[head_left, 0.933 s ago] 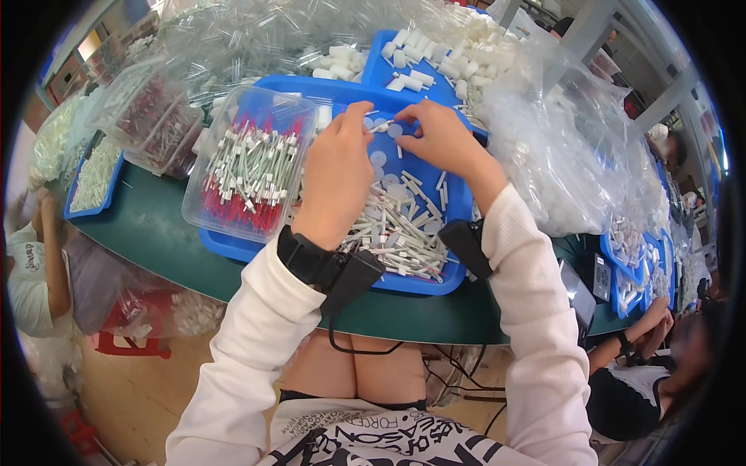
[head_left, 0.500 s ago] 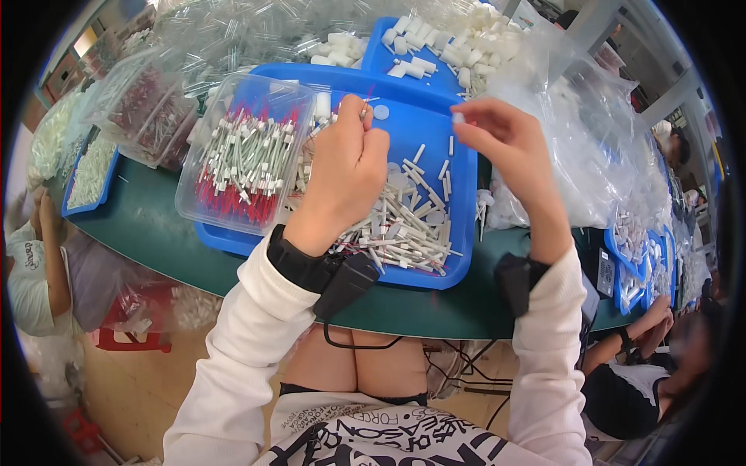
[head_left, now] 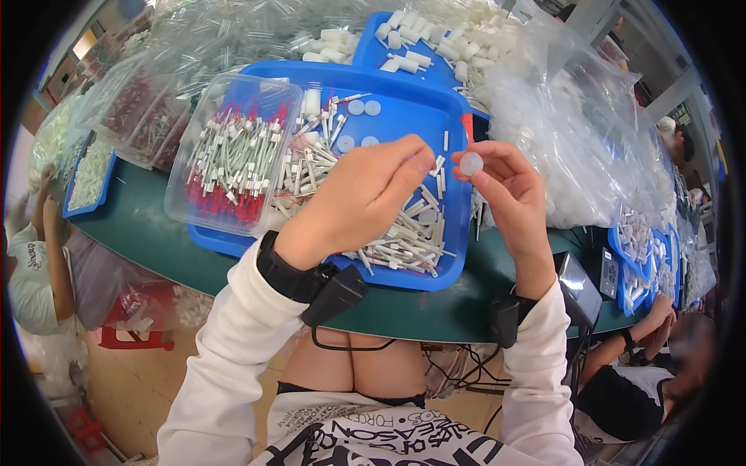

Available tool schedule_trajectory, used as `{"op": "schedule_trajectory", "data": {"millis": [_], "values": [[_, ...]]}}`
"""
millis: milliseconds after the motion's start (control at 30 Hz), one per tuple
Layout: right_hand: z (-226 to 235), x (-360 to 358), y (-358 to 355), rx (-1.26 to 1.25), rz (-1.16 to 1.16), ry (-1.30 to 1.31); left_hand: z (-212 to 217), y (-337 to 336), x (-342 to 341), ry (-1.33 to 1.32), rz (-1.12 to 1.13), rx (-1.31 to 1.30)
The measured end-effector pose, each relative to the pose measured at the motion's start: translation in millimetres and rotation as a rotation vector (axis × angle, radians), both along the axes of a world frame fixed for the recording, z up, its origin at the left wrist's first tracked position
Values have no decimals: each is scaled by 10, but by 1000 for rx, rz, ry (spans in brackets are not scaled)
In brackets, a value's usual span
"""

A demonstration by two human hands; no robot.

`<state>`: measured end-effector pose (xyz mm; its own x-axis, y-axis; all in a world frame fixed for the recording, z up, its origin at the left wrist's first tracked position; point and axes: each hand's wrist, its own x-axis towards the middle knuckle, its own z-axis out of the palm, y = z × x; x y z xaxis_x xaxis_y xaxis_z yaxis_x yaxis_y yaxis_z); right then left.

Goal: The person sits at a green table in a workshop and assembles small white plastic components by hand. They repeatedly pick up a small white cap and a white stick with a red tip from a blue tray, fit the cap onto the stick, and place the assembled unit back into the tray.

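My right hand pinches a small round translucent disc between thumb and fingertips, over the right rim of a blue tray. Close beside it, my left hand is closed with thumb against forefinger; what it holds, if anything, is hidden. Under the left hand, the tray carries a loose heap of thin white tubes with fine red wires. Several similar discs lie in the tray beyond the left hand. A small red piece shows just beyond my right fingertips; its kind is unclear.
A clear plastic box of white-ended, red-wired pieces rests on the tray's left side. Behind stands another blue tray with white cylinders. Clear plastic bags crowd the right. Other people work at both sides of the green table.
My left hand has moved right and nearer to me, uncovering discs and tubes in the tray. My right hand has come lower, and the disc in its fingers now shows face-on.
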<state>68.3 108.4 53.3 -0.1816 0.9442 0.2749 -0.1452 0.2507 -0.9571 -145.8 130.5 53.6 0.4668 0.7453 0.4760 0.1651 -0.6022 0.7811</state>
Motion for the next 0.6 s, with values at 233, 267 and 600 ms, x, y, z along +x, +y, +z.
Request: {"op": "schedule_trajectory", "data": {"millis": [233,267,600], "values": [[-22,0,-36,56,49,-7,46,-92,44,140,34,-64],[-26,0,-36,57,53,4,30,-83,50,131,34,-44],[-27,-90,-43,24,63,-18,-38,-41,82,-57,-35,22]]}}
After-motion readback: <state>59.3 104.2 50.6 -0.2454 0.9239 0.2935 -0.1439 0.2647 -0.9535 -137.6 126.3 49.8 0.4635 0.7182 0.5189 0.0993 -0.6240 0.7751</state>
